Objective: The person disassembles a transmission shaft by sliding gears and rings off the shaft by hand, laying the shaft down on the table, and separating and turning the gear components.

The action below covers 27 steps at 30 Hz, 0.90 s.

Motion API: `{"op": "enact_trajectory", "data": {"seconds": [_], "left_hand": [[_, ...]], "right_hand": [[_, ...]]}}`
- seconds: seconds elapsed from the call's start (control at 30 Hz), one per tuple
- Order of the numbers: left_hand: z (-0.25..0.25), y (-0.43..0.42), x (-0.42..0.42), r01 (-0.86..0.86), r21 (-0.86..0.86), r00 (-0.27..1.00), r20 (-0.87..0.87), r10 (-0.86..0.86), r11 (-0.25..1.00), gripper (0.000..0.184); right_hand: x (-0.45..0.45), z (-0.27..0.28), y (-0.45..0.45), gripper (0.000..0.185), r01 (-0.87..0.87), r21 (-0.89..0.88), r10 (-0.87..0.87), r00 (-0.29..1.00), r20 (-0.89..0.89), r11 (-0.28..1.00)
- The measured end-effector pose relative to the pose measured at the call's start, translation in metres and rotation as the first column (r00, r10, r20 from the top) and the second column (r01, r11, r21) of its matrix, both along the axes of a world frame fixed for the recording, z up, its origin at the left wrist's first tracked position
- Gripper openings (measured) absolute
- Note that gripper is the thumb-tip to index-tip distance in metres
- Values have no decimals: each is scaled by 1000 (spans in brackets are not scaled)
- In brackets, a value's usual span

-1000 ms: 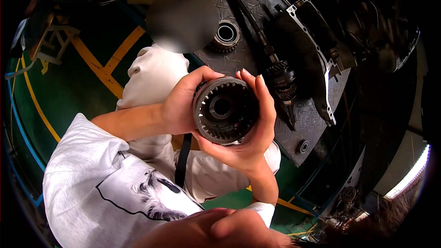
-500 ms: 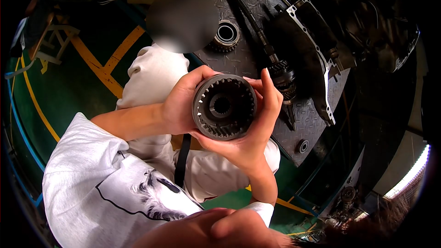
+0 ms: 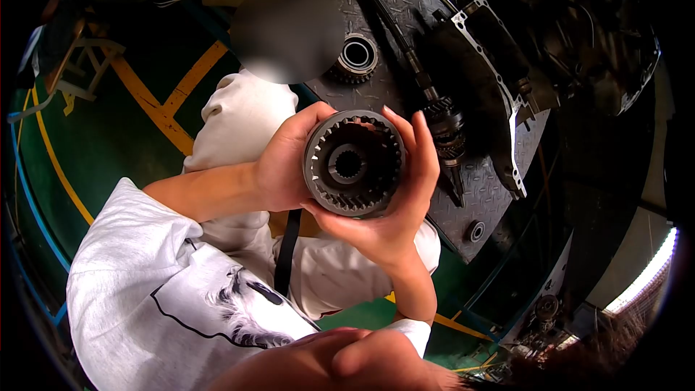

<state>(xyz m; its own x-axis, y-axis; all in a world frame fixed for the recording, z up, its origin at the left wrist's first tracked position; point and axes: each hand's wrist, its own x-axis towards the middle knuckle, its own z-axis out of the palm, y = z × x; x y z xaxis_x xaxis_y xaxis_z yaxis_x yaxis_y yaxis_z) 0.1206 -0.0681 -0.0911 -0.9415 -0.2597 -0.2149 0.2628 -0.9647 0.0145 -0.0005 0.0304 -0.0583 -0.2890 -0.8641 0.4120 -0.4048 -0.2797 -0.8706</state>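
Between my two hands is a round dark metal internal gear (image 3: 311, 166), its open, toothed end facing up towards me. Deep inside it shows a smaller splined hub (image 3: 348, 164). My left hand (image 3: 284, 163) wraps its near-left side, with the fingers mostly hidden behind it. On the opposite side, my right hand (image 3: 398, 224) is curled around the rim, thumb along the lower edge and fingers up the right side. The gear is held in the air over my lap, beside the table.
A checker-plate metal table (image 3: 492, 228) stands to the right. On it are a ring gear (image 3: 357, 54), a long shaft with gears (image 3: 443, 119), a housing casting (image 3: 499, 72) and a small bearing (image 3: 475, 232). A person's legs and a stool (image 3: 90, 69) show far left.
The internal gear has tilted slightly and moved up a little, so its inner hub shows more squarely. The fingers of my right hand have shifted along its side.
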Motion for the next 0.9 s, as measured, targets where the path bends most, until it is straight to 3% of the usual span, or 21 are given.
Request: {"op": "enact_trajectory", "data": {"seconds": [0.1,0.17,0.27,0.37,0.4,0.53,0.57,0.67,0.83,0.9], "left_hand": [[-2,1,1,-13,-6,1000,-4,13,1000,40],[-1,0,0,-9,-4,999,-33,8,1000,40],[8,-3,-2,49,45,997,55,-51,998,41],[0,-4,-5,-8,72,999,34,5,997,38],[-4,-4,-5,-14,89,1000,7,14,996,39],[3,-7,-2,-13,63,996,90,8,998,39],[2,-6,-2,-18,64,989,144,9,998,39],[-4,-6,-2,15,55,995,95,-21,998,38],[-2,-5,-5,35,4,981,192,-35,999,37],[-2,-5,-4,6,7,998,60,-7,1000,37]], "right_hand": [[0,2,-3,111,-77,100,63,989,133,992],[-4,-1,-4,106,-82,21,80,995,67,996],[-15,14,-7,109,-38,-59,28,987,-159,998],[-33,23,8,110,-3,18,5,992,-125,1000],[-43,26,14,110,-68,18,70,987,-144,998],[-33,50,25,94,132,133,-74,927,-368,982],[-33,52,25,94,127,139,-69,929,-364,982],[-35,63,23,97,127,229,53,761,-646,965],[-33,68,33,100,199,338,66,771,-634,920],[-34,68,34,100,206,375,90,765,-637,904]]}}
